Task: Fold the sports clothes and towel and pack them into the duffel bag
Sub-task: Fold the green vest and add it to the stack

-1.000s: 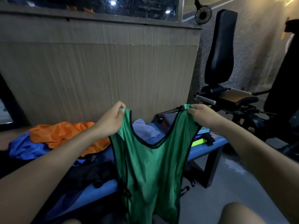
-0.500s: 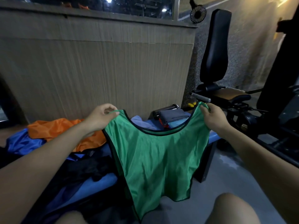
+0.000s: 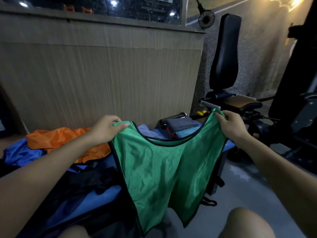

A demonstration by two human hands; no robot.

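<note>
A wood-panelled wall (image 3: 103,79) stands behind the blue bench (image 3: 106,193). At the right is a black exercise machine (image 3: 224,54), a small fan (image 3: 206,19) above it.

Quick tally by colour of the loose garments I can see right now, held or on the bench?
Green: 1, the green vest, held up by the left hand and right hand
Orange: 1, the orange garment
Blue: 1, the blue garment
Black: 1, the black garment
Total: 4
</note>
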